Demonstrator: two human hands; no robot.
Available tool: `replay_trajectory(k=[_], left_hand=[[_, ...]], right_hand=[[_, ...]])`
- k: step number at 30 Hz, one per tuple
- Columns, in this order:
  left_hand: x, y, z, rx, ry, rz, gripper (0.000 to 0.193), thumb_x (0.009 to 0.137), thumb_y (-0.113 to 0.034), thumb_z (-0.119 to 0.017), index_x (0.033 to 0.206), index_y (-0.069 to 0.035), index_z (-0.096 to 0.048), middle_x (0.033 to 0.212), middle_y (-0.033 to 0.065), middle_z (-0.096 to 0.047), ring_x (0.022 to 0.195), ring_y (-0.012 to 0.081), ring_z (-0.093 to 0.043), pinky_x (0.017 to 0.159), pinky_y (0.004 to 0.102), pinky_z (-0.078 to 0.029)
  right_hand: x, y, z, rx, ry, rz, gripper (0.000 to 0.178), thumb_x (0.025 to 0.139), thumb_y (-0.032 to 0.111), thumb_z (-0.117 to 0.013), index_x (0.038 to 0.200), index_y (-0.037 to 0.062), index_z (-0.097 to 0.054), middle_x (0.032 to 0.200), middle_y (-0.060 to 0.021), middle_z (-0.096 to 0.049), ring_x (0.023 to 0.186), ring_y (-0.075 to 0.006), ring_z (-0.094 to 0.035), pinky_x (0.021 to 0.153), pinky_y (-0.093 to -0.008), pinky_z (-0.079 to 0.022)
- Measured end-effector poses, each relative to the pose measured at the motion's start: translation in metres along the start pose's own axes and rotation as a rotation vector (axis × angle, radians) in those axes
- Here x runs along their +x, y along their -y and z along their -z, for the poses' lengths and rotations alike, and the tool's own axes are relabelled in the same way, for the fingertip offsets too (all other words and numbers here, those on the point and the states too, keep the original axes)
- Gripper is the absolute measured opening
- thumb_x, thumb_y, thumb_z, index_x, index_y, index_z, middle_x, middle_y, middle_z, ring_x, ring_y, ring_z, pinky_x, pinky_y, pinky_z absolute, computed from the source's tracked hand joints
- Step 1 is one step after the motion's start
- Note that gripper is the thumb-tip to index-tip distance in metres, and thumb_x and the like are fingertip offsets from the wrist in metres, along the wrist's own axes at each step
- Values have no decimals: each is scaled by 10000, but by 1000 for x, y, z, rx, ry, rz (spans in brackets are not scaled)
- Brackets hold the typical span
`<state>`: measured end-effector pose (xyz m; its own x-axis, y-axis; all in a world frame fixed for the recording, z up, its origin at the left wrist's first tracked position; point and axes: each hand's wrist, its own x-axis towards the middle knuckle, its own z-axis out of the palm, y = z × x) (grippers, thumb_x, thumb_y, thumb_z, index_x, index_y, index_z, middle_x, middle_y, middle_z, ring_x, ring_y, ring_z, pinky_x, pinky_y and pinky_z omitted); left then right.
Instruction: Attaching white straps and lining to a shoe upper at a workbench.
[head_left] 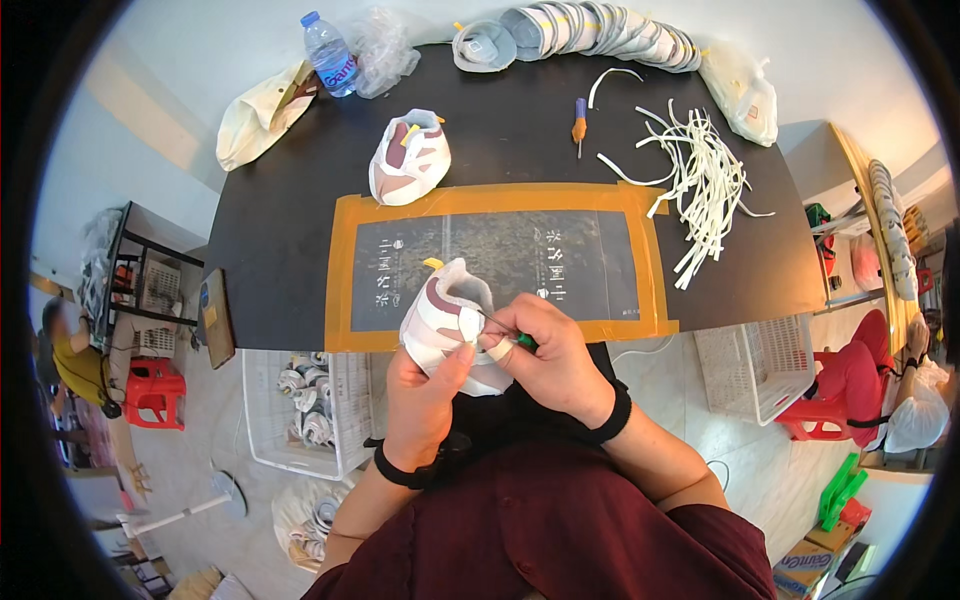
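Over the front edge of the table I hold a white and mauve shoe upper [432, 310] with a yellow tab. My left hand [424, 395] is closed around its lower side, the thumb pressed on the white part. In my right hand [552, 352] is a thin metal tool with a green handle [525, 341], like an awl or hook. Its shaft points at the shoe's edge; whether the tip has gone through cannot be made out. A similar shoe upper [418, 165] stands farther back. White laces [700, 180] lie in a loose pile at the right.
Orange tape frames a dark sheet [480, 240] on the black table [520, 130]. A blue-and-orange-handled tool [579, 125], a water bottle [328, 55], a cap [262, 115] and stacked shoe pieces [600, 35] lie beyond. White crates [350, 410] flank me below. People sit at both sides.
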<state>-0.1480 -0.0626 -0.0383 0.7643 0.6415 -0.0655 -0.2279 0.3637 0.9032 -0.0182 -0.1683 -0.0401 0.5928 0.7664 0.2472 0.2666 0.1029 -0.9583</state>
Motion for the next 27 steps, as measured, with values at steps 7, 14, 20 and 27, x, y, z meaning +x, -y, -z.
replay_trajectory(k=[7, 14, 20, 27], left_hand=[[-1, -2, -5, 124, -19, -56, 217, 916, -51, -667, 1131, -21, -651, 1024, -7, -656, 889, 47, -571, 761, 225, -458], [1, 1, -10, 141, -76, -96, 248, 911, -46, -667, 1155, -12, -637, 1047, 0, -658, 918, 59, -583, 799, 234, -466], [5, 0, -9, 127, -137, -167, 262, 906, -33, -663, 1164, -9, -624, 1068, 12, -661, 945, 71, -590, 832, 241, -468], [8, 1, -5, 238, -108, -236, 212, 910, -18, -641, 1122, -5, -633, 989, -14, -641, 844, 42, -550, 727, 213, -448]], right_hand=[[0, -1, 0, -30, 33, 14, 80, 857, 53, -693, 917, 42, -642, 865, -69, -593, 819, -214, -591, 724, -306, -479], [-2, 2, -2, -47, -35, 48, 112, 907, 79, -637, 1004, 53, -588, 873, -100, -599, 866, -276, -634, 725, -351, -503], [-17, 28, 9, -167, 7, 10, 158, 950, 88, -561, 1105, 70, -540, 922, -163, -634, 841, -369, -654, 712, -396, -521], [-15, 24, -2, -159, 89, -64, 178, 961, 93, -548, 1138, 74, -541, 906, -151, -663, 846, -355, -668, 704, -382, -520]])
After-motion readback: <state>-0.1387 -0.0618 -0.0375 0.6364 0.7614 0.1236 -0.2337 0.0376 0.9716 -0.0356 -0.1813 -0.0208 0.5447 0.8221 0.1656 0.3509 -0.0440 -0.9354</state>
